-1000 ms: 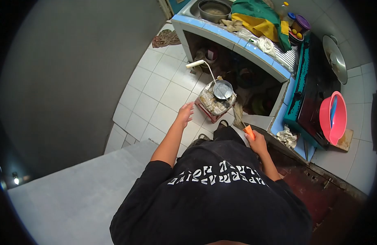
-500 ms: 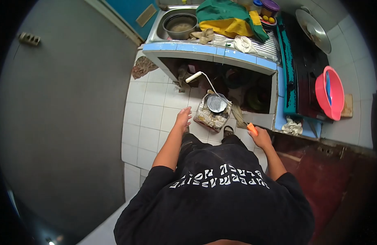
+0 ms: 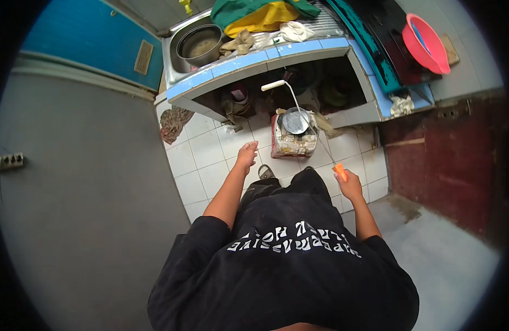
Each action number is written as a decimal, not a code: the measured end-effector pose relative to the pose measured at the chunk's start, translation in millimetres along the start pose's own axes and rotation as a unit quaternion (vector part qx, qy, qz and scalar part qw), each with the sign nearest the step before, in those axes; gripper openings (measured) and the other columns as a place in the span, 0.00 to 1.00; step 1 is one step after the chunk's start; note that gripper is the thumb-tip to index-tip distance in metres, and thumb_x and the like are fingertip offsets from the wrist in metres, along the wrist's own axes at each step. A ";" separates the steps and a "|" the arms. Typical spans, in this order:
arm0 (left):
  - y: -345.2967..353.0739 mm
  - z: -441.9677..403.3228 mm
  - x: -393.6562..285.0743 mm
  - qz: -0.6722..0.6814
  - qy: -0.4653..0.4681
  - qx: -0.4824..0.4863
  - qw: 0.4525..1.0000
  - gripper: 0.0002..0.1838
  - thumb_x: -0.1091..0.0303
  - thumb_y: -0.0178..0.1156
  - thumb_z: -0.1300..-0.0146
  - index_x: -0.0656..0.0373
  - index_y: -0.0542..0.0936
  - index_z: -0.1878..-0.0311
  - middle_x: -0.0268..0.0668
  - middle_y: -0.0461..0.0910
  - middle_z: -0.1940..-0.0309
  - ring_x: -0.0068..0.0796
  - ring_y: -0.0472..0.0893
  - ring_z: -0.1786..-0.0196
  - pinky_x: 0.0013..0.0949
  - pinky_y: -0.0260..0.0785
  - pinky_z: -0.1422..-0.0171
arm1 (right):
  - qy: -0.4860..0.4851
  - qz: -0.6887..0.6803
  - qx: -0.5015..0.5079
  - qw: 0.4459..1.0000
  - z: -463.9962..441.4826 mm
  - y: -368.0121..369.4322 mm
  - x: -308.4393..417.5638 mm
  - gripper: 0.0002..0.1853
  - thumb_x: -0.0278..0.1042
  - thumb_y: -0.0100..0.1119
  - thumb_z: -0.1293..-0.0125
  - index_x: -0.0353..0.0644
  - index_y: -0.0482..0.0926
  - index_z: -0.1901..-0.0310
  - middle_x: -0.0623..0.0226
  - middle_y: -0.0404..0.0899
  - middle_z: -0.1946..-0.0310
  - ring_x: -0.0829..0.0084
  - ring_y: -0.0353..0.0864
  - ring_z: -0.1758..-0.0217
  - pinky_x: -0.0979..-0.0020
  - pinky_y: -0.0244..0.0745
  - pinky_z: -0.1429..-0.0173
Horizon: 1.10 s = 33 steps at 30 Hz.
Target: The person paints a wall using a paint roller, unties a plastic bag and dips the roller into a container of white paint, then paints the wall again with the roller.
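Note:
My right hand (image 3: 349,183) is wrapped round the orange handle of a small paint roller (image 3: 273,85). Its long bent wire frame reaches forward, and the white roller end hangs in front of the cabinet opening. Beneath the wire, a round grey-coated container (image 3: 296,122) rests on a worn, stained box (image 3: 294,145) on the floor. My left hand (image 3: 247,154) is held out to the left of the box, fingers apart and holding nothing. Whether the roller frame touches the container's rim, I cannot tell.
Ahead is a blue-tiled counter (image 3: 232,62) with a sink, a dark pot (image 3: 200,45) and cloths. A pink basin (image 3: 425,44) stands by the black stove at right. A grey wall (image 3: 89,193) flanks my left; a rag (image 3: 175,122) lies on the tiled floor.
The camera view has turned right, so the counter and box sit differently in frame. The paint roller has shifted slightly right and up in view, still in my right hand.

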State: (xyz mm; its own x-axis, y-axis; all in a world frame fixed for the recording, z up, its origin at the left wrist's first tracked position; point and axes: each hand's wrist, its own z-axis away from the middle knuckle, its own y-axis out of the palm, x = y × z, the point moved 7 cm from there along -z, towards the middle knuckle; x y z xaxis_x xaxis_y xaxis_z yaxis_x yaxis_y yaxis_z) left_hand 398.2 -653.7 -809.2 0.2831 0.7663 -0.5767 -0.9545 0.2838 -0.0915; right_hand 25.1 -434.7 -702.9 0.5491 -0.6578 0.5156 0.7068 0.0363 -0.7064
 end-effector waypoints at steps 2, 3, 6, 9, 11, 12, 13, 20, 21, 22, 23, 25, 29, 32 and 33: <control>5.4 -3.0 -9.4 -0.021 0.010 0.021 1.000 0.26 0.43 0.58 0.27 0.46 0.77 0.34 0.31 0.79 0.39 0.31 0.75 0.41 0.43 0.68 0.44 | 0.021 -0.010 -0.022 0.999 9.0 7.4 -9.5 0.22 0.52 0.64 0.30 0.37 0.84 0.57 0.50 0.85 0.69 0.51 0.86 0.63 0.55 0.77 0.57; 9.4 -5.8 -15.1 -0.030 0.016 0.029 0.999 0.26 0.43 0.58 0.27 0.46 0.77 0.34 0.31 0.79 0.39 0.31 0.75 0.41 0.43 0.68 0.44 | 0.026 -0.017 -0.033 0.999 12.2 8.9 -12.6 0.22 0.52 0.64 0.30 0.37 0.84 0.57 0.50 0.85 0.69 0.51 0.86 0.63 0.55 0.77 0.57; 22.6 -11.9 -20.0 -0.052 0.007 0.030 0.998 0.27 0.42 0.58 0.27 0.46 0.76 0.33 0.33 0.78 0.37 0.33 0.76 0.40 0.44 0.69 0.43 | 0.054 -0.062 -0.053 0.995 24.2 14.8 -26.1 0.21 0.53 0.65 0.31 0.38 0.83 0.57 0.45 0.85 0.66 0.43 0.86 0.58 0.51 0.79 0.53; 40.4 -10.1 -24.9 -0.081 0.007 0.039 0.996 0.27 0.42 0.58 0.27 0.47 0.76 0.32 0.34 0.78 0.37 0.35 0.76 0.39 0.45 0.69 0.42 | 0.090 -0.065 -0.051 0.992 21.9 28.5 -45.2 0.21 0.53 0.64 0.31 0.38 0.83 0.58 0.45 0.85 0.66 0.43 0.86 0.58 0.51 0.79 0.53; 48.9 -5.2 -31.9 -0.099 0.005 0.041 0.994 0.27 0.43 0.58 0.27 0.47 0.76 0.32 0.35 0.78 0.37 0.36 0.76 0.39 0.46 0.69 0.42 | 0.090 -0.093 -0.056 0.990 21.1 36.0 -49.7 0.22 0.53 0.64 0.31 0.38 0.83 0.58 0.46 0.85 0.65 0.43 0.86 0.57 0.50 0.78 0.53; 55.5 -3.2 -36.0 -0.107 0.005 0.063 0.992 0.30 0.42 0.58 0.27 0.48 0.73 0.29 0.38 0.75 0.32 0.41 0.73 0.32 0.50 0.67 0.36 | 0.106 -0.102 -0.050 0.988 19.6 39.8 -53.8 0.22 0.54 0.64 0.31 0.38 0.83 0.58 0.46 0.85 0.65 0.43 0.86 0.57 0.50 0.78 0.53; 63.8 -2.3 -40.2 -0.114 0.005 0.087 0.990 0.33 0.42 0.57 0.27 0.49 0.70 0.26 0.41 0.71 0.27 0.45 0.69 0.26 0.55 0.65 0.31 | 0.122 -0.109 -0.045 0.986 17.3 42.2 -58.8 0.22 0.54 0.64 0.31 0.38 0.83 0.58 0.46 0.85 0.64 0.43 0.85 0.57 0.50 0.78 0.53; 83.5 -27.7 -42.2 -0.159 -0.023 0.108 0.981 0.29 0.42 0.58 0.27 0.47 0.73 0.30 0.39 0.74 0.31 0.44 0.72 0.29 0.55 0.66 0.32 | 0.157 -0.118 -0.045 0.979 6.0 66.1 -69.3 0.22 0.53 0.63 0.31 0.38 0.84 0.55 0.45 0.86 0.61 0.44 0.86 0.54 0.51 0.78 0.50; 85.2 -37.8 -41.1 -0.164 -0.013 0.121 0.979 0.27 0.43 0.59 0.27 0.47 0.75 0.33 0.36 0.77 0.36 0.38 0.74 0.35 0.52 0.68 0.35 | 0.164 -0.115 -0.053 0.978 6.0 72.9 -69.5 0.21 0.53 0.63 0.31 0.38 0.84 0.57 0.48 0.86 0.65 0.47 0.86 0.58 0.53 0.78 0.53; 82.5 -50.6 -39.4 -0.193 -0.018 0.118 0.974 0.26 0.43 0.59 0.28 0.47 0.77 0.34 0.34 0.78 0.40 0.35 0.75 0.40 0.49 0.69 0.39 | 0.173 -0.111 -0.063 0.977 0.7 78.5 -70.9 0.21 0.53 0.64 0.31 0.38 0.83 0.58 0.51 0.85 0.68 0.50 0.86 0.62 0.55 0.77 0.55; 82.6 -60.8 -39.7 -0.219 -0.024 0.116 0.969 0.25 0.44 0.59 0.28 0.47 0.78 0.36 0.32 0.79 0.44 0.32 0.76 0.44 0.47 0.71 0.43 | 0.182 -0.113 -0.068 0.974 -6.7 81.0 -68.6 0.21 0.53 0.64 0.31 0.38 0.83 0.58 0.51 0.85 0.68 0.50 0.86 0.62 0.55 0.77 0.55; 80.1 -84.9 -40.5 -0.226 0.016 0.110 0.968 0.20 0.47 0.61 0.28 0.50 0.83 0.43 0.28 0.80 0.58 0.25 0.74 0.57 0.36 0.71 0.53 | 0.216 -0.130 -0.037 0.967 -5.8 101.7 -69.3 0.23 0.54 0.63 0.32 0.38 0.84 0.53 0.44 0.86 0.60 0.44 0.86 0.52 0.51 0.78 0.48; 71.3 -143.1 -31.5 -0.260 0.029 0.113 0.958 0.16 0.55 0.62 0.26 0.56 0.84 0.46 0.35 0.85 0.51 0.28 0.79 0.47 0.34 0.71 0.42 | 0.250 -0.115 -0.059 0.960 -18.0 141.3 -74.9 0.23 0.54 0.63 0.31 0.40 0.83 0.52 0.44 0.86 0.62 0.42 0.86 0.55 0.50 0.79 0.50; 65.7 -185.2 -28.8 -0.317 0.072 0.076 0.943 0.19 0.54 0.67 0.31 0.57 0.85 0.45 0.41 0.87 0.56 0.33 0.84 0.54 0.35 0.75 0.46 | 0.259 -0.125 -0.080 0.955 -26.6 168.9 -78.1 0.23 0.55 0.63 0.31 0.41 0.83 0.52 0.44 0.86 0.64 0.41 0.86 0.58 0.49 0.79 0.53; 71.9 -195.3 -28.5 -0.320 0.070 0.079 0.941 0.19 0.54 0.67 0.31 0.57 0.85 0.45 0.41 0.87 0.56 0.33 0.84 0.54 0.35 0.75 0.46 | 0.263 -0.127 -0.080 0.953 -31.7 180.6 -81.8 0.23 0.55 0.63 0.31 0.41 0.83 0.52 0.44 0.86 0.64 0.41 0.86 0.58 0.49 0.79 0.53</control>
State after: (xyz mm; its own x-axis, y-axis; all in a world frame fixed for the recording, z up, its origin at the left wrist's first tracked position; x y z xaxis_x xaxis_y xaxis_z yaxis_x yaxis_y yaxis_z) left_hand 303.2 -767.6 -957.9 0.7702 0.3279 -0.5470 -0.5629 0.7528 -0.3412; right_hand 93.7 -398.2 -888.0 0.0405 -0.9181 0.3943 0.6865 -0.2612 -0.6786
